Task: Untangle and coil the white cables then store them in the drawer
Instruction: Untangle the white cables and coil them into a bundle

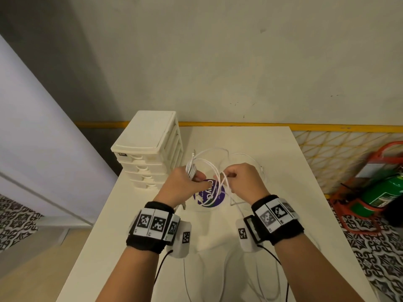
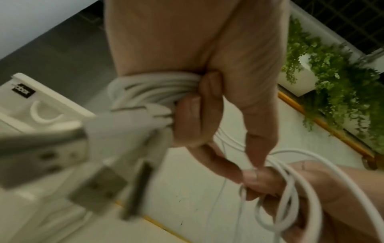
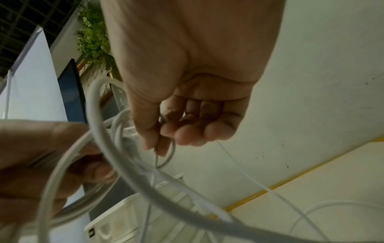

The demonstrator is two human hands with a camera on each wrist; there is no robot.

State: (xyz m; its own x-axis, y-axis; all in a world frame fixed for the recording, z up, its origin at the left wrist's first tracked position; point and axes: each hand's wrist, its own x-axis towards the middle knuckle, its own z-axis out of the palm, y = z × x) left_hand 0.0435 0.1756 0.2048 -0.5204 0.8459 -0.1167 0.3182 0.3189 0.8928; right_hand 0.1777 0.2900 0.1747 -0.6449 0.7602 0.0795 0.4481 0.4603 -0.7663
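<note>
My left hand [image 1: 185, 182] grips a coiled bundle of white cable [image 1: 191, 167] above the white table [image 1: 272, 153]; the left wrist view shows its fingers [image 2: 195, 118] curled round the coil [image 2: 153, 88], with blurred USB plugs [image 2: 97, 184] hanging near the camera. My right hand [image 1: 242, 179] pinches a loose strand of white cable [image 1: 225, 182] between thumb and fingers [image 3: 166, 141]. Tangled loops [image 3: 116, 148] run between both hands, and more cable [image 1: 244, 155] trails on the table behind them. The white drawer unit [image 1: 150, 149] stands at the table's left rear, drawers closed.
A round purple sticker [image 1: 210, 194] lies on the table under my hands. Right of the table, on the patterned floor, a green cylinder [image 1: 383, 190] sits in an orange stand against a yellow lattice rail [image 1: 340, 149]. A wall is behind.
</note>
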